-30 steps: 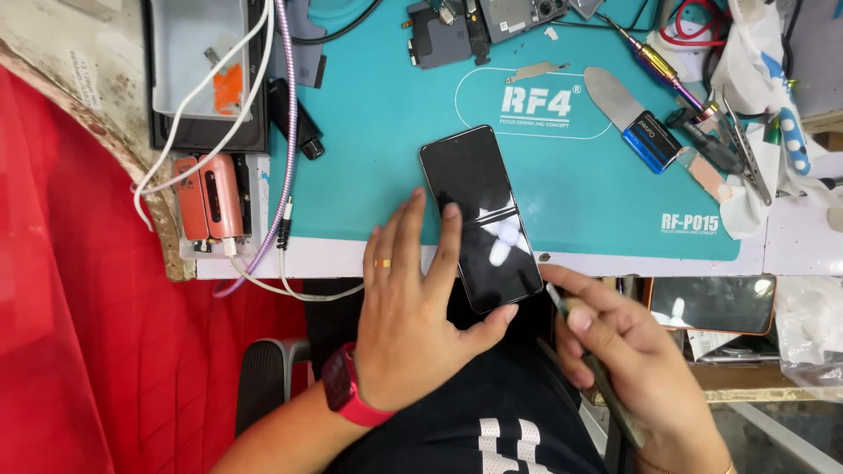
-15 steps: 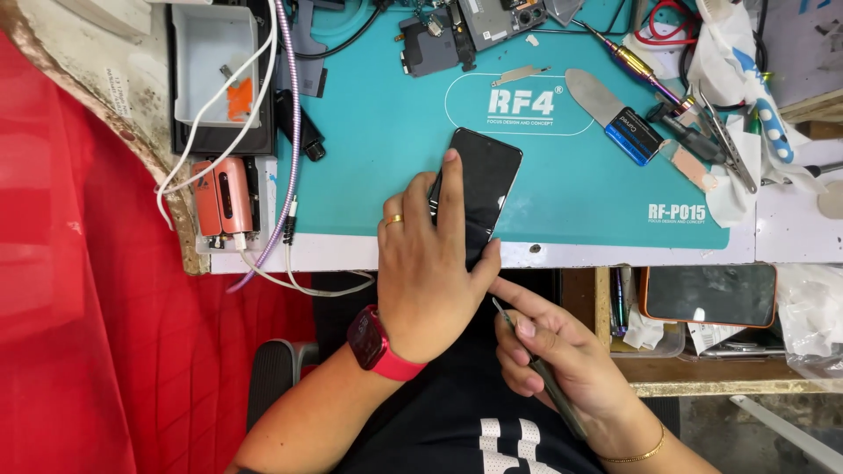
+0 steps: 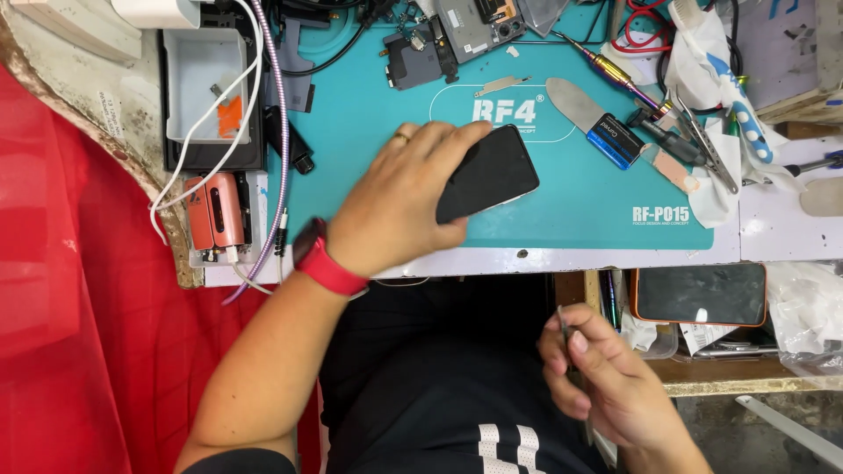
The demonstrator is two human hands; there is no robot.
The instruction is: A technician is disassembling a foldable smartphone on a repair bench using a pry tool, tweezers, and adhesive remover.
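One black rectangular smartphone (image 3: 488, 173) lies screen-up, tilted, on teal rubber work mat (image 3: 562, 189) on the table, near mat's front edge. Left hand (image 3: 399, 200) rests flat over phone's left end, fingers spread along its top edge, loose grip, not closed around it; red band watch (image 3: 327, 261) on the wrist. Right hand (image 3: 606, 386) is below table edge over the lap, well apart from phone, fingers pinched shut on thin metal tool (image 3: 567, 338). Further back on mat: blue-handled flat metal blade (image 3: 590, 118), tweezers (image 3: 694, 136). Second dark phone in orange case (image 3: 700, 294) sits on lower shelf at right.
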